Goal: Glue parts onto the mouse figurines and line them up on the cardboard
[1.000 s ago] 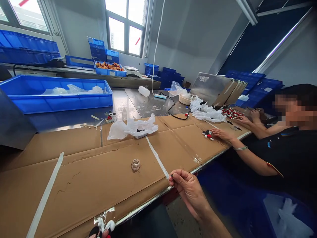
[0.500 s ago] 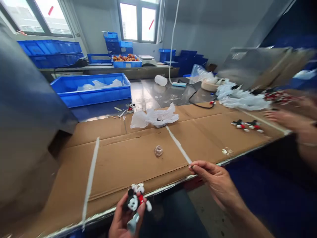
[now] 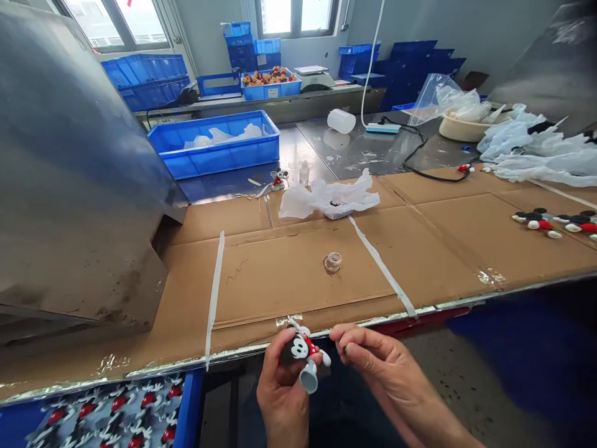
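Note:
Near the front edge of the cardboard-covered table (image 3: pixel 289 274), my left hand (image 3: pixel 284 386) grips a small Mickey Mouse figurine (image 3: pixel 301 348), with its white face, red body and a grey cup-shaped part showing. Just to the right, my right hand (image 3: pixel 382 367) pinches a tiny dark piece (image 3: pixel 345 350) between thumb and fingers; its kind is too small to tell. A small clear round pot (image 3: pixel 333 262) stands on the cardboard beyond both hands. Behind it lies a crumpled white plastic bag (image 3: pixel 331 199) with something dark in it.
At lower left, a blue tray (image 3: pixel 190 404) holds several similar figurines. More figurines (image 3: pixel 541 223) lie at far right, and one figurine (image 3: pixel 278 179) stands behind the cardboard. A metal housing (image 3: pixel 84 186) blocks the left. A blue crate (image 3: pixel 219 155) and a black cable (image 3: pixel 415 162) are farther back.
My right hand has come left, close to the figurine, with the tiny dark piece in its pinch. My left hand has turned the figurine slightly. The view has shifted left and down.

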The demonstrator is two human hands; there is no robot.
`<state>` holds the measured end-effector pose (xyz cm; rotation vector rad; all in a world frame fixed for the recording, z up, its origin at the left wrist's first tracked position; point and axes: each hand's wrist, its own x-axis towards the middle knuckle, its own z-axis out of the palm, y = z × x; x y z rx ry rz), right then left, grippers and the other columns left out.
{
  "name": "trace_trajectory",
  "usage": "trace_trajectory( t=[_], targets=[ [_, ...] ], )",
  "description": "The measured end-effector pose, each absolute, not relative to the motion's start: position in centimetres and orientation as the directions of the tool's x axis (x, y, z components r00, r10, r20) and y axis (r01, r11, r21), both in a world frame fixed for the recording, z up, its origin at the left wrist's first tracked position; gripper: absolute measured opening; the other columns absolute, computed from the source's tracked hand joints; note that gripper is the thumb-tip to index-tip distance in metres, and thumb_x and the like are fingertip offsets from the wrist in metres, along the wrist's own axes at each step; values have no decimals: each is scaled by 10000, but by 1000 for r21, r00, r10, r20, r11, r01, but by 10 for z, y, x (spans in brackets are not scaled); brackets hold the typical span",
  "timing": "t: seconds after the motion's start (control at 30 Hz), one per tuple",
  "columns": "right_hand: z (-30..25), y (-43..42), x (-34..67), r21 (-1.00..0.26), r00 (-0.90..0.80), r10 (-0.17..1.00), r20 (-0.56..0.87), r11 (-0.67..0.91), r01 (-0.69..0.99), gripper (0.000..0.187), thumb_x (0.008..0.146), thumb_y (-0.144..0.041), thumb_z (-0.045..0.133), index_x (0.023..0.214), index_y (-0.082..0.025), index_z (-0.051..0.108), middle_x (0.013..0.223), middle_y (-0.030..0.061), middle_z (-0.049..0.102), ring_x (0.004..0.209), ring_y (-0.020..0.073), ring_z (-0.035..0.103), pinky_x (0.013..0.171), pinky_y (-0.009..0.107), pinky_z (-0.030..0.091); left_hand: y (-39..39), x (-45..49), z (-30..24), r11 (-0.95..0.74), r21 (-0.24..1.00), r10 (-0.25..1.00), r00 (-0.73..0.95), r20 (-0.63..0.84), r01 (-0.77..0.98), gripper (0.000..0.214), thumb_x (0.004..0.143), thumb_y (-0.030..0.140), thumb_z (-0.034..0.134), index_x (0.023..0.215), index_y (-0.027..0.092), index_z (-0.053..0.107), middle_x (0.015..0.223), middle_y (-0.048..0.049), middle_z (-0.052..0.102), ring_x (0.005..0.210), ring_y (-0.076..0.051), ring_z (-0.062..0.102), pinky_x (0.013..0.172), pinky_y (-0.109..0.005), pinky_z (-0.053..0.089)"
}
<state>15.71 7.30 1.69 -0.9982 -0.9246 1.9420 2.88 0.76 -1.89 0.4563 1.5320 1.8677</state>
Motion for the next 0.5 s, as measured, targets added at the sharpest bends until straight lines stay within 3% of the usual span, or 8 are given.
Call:
trace_trajectory(
  t=[0.13,0.27,0.33,0.4,0.5],
  targets=[
    [19,52,155,-763,-578,768,-278,-542,-353,266,777,-471,876,710,-227,791,1048,105,697,885,236,621,683,268,537,2,25,-31,-97,991,668,-732,132,90,284,747,253,835,1020,248,756,1097,-67,726,882,-188,725,679,-215,598],
    [14,43,154,-855,-639,758,-132,-413,-313,157,853,-426,830,815,-275,824,1159,99,692,897,230,662,696,276,560,3,23,-30,-97,942,662,-685,303,323,234,820,247,770,1049,298,765,1141,-53,704,916,-178,716,700,-207,595],
    [10,43,152,-894,-633,774,-32,-305,-328,101,893,-383,799,862,-292,827,1178,81,693,813,192,684,704,270,561,3,26,-26,-108,931,636,-696,333,347,211,832,249,763,1033,314,771,1123,-33,704,907,-154,717,683,-168,578],
    [8,46,151,-915,-625,775,89,-184,-358,84,908,-368,786,906,-294,827,1129,79,715,864,208,694,746,282,556,0,30,-23,-126,940,647,-693,319,316,200,821,317,780,1021,310,776,1103,-27,713,872,-148,725,667,-156,577],
    [13,55,154,-934,-637,745,196,-56,-353,152,907,-403,786,914,-255,823,1030,86,747,991,233,668,887,321,510,-6,32,-25,-142,984,704,-689,174,103,392,771,517,780,1082,281,750,1084,-55,736,839,-195,738,685,-217,613]
  ],
)
